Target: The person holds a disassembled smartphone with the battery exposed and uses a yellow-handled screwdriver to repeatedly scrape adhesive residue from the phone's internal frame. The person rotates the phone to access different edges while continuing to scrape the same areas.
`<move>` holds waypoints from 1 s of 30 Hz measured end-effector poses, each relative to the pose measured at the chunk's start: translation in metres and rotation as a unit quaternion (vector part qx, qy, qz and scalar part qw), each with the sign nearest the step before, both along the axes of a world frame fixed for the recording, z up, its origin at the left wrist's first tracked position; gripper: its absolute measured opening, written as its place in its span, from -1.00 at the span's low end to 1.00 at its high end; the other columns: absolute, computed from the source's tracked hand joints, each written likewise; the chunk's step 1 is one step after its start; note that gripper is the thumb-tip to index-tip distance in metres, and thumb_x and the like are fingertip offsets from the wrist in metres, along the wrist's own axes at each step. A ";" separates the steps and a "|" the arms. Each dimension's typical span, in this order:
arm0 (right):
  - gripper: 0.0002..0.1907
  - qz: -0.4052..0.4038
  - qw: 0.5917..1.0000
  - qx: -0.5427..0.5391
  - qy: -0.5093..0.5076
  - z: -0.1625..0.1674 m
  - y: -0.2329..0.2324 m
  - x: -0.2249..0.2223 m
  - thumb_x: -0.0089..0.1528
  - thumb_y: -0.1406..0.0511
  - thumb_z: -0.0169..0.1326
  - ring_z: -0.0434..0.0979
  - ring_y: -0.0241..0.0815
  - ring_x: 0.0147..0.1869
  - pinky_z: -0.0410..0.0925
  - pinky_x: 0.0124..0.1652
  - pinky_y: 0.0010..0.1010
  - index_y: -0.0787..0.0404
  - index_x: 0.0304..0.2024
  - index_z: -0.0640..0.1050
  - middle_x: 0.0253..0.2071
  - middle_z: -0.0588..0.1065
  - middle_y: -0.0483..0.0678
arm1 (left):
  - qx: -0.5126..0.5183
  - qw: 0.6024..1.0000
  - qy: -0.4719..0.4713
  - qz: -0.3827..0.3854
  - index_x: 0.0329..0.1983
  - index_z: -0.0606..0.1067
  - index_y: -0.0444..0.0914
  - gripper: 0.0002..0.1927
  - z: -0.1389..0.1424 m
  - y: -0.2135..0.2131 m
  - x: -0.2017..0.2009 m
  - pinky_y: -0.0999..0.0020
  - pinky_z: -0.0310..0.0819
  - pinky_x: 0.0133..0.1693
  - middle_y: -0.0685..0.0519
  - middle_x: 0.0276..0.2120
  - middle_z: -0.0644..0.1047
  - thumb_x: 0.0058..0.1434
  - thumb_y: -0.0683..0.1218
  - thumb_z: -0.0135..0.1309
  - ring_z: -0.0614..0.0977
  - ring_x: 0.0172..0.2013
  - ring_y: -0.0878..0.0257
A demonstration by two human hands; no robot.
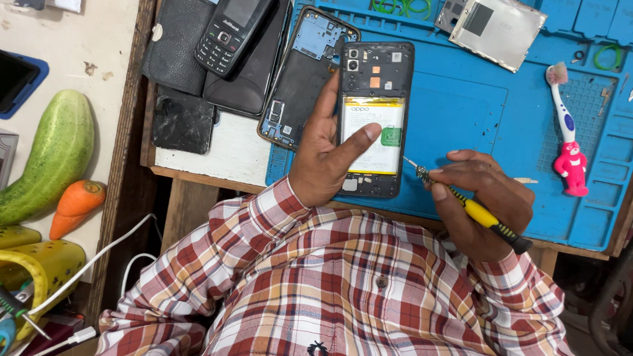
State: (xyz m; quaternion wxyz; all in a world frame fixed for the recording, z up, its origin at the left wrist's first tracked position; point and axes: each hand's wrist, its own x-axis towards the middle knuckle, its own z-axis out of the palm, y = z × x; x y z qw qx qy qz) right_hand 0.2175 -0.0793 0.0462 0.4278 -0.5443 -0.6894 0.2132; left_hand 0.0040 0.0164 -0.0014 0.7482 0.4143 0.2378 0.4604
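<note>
Gripping an opened smartphone [375, 118] from its side, the left hand [327, 152] presses its thumb onto the pale battery that fills the black, backless body, camera modules showing above it. Just right of that grip, the right hand [483, 203] closes around a yellow-and-black screwdriver [467, 207], its tip just beside the phone's lower edge. Beyond the left fingers lies a bare phone frame [305, 75] on the blue work mat [463, 107]; far right, a pink-handled toothbrush [567, 135].
</note>
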 end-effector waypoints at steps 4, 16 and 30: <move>-0.97 0.022 1.000 -0.007 -0.013 0.003 0.001 0.001 0.28 0.47 0.18 0.69 -0.17 -0.10 0.48 0.19 -0.13 0.30 -0.25 0.58 -0.22 0.63 0.03 | -0.003 1.000 -0.001 0.017 0.63 -0.20 -0.26 -0.14 0.001 0.000 0.000 0.19 0.53 0.29 -0.17 0.32 0.40 0.46 -0.18 0.04 0.51 0.29 0.16; -0.94 0.018 0.999 0.020 -0.022 0.006 0.000 -0.006 0.27 0.50 0.20 0.67 -0.06 -0.08 0.51 0.17 -0.11 0.38 -0.21 0.57 -0.22 0.61 0.08 | -0.006 0.999 0.003 0.032 0.63 -0.19 -0.27 -0.16 0.001 0.002 -0.002 0.21 0.59 0.23 -0.18 0.30 0.42 0.47 -0.17 0.03 0.54 0.26 0.17; -0.85 0.010 0.987 0.103 -0.120 0.004 -0.001 -0.019 0.25 0.49 0.27 0.65 -0.12 -0.08 0.49 0.15 -0.13 0.25 -0.17 0.58 -0.21 0.60 0.01 | -0.012 0.999 -0.023 0.041 0.64 -0.17 -0.26 -0.18 0.003 0.001 -0.003 0.22 0.58 0.24 -0.16 0.29 0.43 0.49 -0.18 0.02 0.55 0.25 0.18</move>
